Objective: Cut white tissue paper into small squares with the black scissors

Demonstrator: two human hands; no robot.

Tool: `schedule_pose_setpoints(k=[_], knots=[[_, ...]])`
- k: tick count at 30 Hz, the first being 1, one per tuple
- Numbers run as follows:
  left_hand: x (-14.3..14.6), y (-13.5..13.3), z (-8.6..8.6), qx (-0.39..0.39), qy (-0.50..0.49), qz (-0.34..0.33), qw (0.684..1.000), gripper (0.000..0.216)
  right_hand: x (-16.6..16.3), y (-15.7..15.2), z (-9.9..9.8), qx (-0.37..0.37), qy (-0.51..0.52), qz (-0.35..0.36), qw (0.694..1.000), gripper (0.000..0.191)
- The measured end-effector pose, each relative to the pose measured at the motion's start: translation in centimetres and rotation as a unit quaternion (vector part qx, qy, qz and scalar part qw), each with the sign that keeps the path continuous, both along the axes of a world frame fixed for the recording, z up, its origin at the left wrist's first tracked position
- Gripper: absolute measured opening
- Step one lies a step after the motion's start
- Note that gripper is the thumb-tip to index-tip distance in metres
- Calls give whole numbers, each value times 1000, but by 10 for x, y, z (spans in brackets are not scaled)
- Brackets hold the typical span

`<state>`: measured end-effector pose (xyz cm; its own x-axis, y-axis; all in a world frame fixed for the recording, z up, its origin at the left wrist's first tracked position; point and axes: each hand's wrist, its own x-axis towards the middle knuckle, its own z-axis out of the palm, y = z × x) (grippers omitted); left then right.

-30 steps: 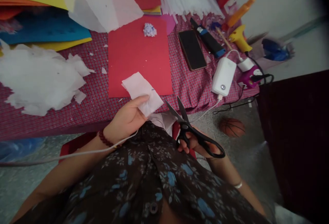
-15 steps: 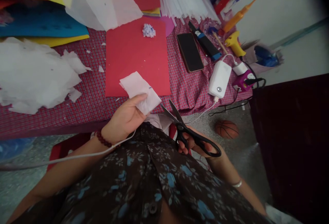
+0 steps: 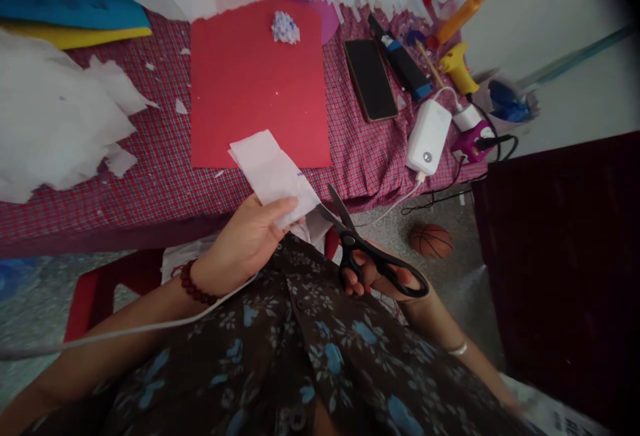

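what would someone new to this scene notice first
Probably the large red paper sheet on the red checked cloth. Next, the open black-handled metal scissors in the right hand, blades at a corner of the white paper piece in the left hand. Lower right, an orange basketball on the floor.

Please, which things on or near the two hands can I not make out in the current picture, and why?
All in the head view:
Left hand: most of its fingers are hidden behind the white paper.
Scissors: too blurred at the lower tip to tell if it touches the paper.
Blue mark: too small to read.
Scrap pile: cut off by the left edge.
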<state>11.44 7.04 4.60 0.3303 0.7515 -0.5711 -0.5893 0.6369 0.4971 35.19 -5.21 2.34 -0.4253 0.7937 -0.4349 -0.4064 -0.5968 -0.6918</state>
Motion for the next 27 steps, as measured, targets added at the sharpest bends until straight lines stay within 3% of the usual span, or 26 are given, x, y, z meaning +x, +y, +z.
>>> schedule_pose_setpoints(k=[5, 10, 14, 23, 27], knots=[[1, -26, -16, 4, 8, -42, 999, 17, -5, -17, -10, -25, 73, -2, 997, 63], [8, -40, -36, 39, 54, -37, 997, 13, -11, -32, -29, -47, 133, 13, 990, 72], [15, -47, -47, 34, 70, -39, 996, 16, -17, -41, -41, -63, 167, -20, 984, 72], [16, -48, -56, 53, 71, -98, 991, 11, -33, -20, -38, -94, 156, -13, 983, 89], [14, -49, -60, 51, 48, -84, 994, 14, -43, -18, -36, -90, 143, -36, 985, 72]])
